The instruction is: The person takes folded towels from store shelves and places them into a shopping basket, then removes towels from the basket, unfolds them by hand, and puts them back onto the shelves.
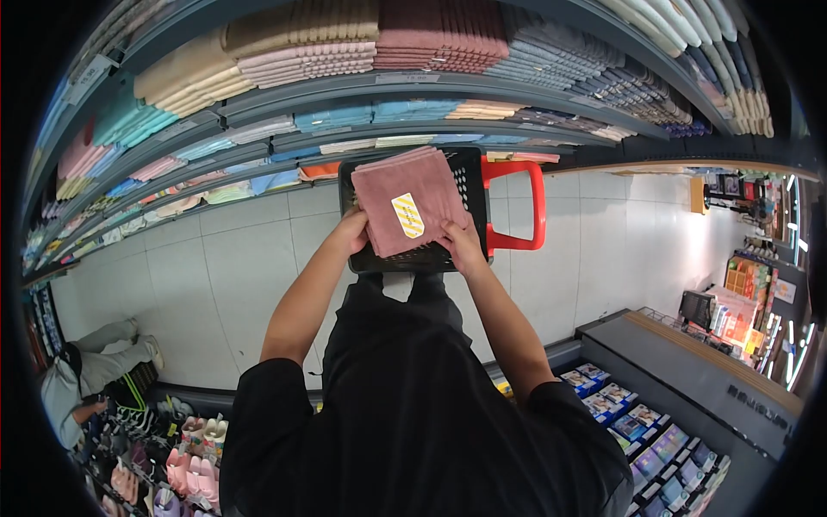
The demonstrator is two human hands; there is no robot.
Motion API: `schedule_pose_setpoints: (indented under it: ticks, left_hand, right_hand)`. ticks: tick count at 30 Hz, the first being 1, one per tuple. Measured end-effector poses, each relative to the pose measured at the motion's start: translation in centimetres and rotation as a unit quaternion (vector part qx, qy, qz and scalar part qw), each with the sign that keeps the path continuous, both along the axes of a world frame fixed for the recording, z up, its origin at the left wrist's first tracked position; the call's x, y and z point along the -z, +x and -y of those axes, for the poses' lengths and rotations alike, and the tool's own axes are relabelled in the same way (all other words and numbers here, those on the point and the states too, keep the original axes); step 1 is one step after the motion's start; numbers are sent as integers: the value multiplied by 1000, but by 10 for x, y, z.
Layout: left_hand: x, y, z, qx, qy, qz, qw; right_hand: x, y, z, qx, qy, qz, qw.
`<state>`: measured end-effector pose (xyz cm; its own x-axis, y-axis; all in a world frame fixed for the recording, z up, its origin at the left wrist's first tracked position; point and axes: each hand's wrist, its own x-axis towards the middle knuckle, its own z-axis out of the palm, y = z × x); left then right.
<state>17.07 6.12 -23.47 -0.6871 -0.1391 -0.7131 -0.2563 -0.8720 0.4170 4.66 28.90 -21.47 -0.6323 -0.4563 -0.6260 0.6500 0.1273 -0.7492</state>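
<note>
A folded dusty-pink towel (435,185) with a yellow-and-white striped label (407,215) lies flat between my two hands. My left hand (351,231) grips its left edge, the fingers going underneath. At the lower right corner my right hand (463,244) holds it, thumb on top. Directly below the towel is a black shopping basket (476,198) with perforated walls and a red handle (536,207) swung out to the right. The towel hides most of the basket's inside.
Shelves with stacked folded towels (439,39) run along the far side. Behind me are slippers (191,474) at lower left and small boxed goods (637,422) at lower right. A person (65,383) is at the left edge. Pale tiled floor (560,233) lies around the basket.
</note>
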Motion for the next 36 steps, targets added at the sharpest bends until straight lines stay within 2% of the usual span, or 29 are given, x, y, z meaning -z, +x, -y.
schedule_pose_setpoints:
  ticks: [1,4,5,6,8,11,14,17,19,20,22,24,27,30,31,34,36]
  left_hand:
    - [12,5,2,22,-23,24,999]
    - [60,32,12,93,-107,123,982]
    - [70,44,15,119,-144,174,967]
    - [77,54,14,144,-179,223,947]
    - [85,70,9,100,-159,222,957]
    - [83,88,-3,90,-131,207,965]
    - [83,92,-17,100,-111,208,967]
    - [83,88,-29,111,-104,210,966]
    - [84,83,-37,113,-104,199,968]
    - [85,79,-41,116,-105,194,969]
    - [83,73,-47,135,-103,187,968]
    - [84,67,-51,165,-113,178,964]
    - [77,59,-54,178,-116,164,963]
    - [76,54,-56,189,-116,153,963]
    - [73,53,-57,189,-113,151,964]
    - [66,52,-58,185,-107,149,965]
    - [63,53,-59,180,-102,150,967]
  right_hand:
    - [8,2,-2,-10,2,1,1000]
    - [42,15,-16,-84,150,14,985]
    - [57,15,-27,-164,175,14,971]
    - [78,21,-38,-163,248,-20,955]
    - [138,28,-67,-174,313,-97,929]
    - [115,37,-76,-89,224,-74,968]
    - [100,33,-90,-129,219,-16,967]
    - [88,25,-96,-109,193,-49,974]
    - [93,10,-104,-96,155,-213,960]
    - [97,1,-109,-88,136,-293,942]
    - [27,-24,-97,-84,221,-432,870]
    - [-52,-44,-80,-33,251,-578,776]
    - [-90,-77,-87,-2,386,-682,621]
    - [-60,-104,-114,-40,451,-638,623]
    - [-53,-105,-118,-51,433,-623,649]
    - [-48,-102,-115,-56,408,-446,794]
    - [-46,-102,-117,-46,426,-482,764]
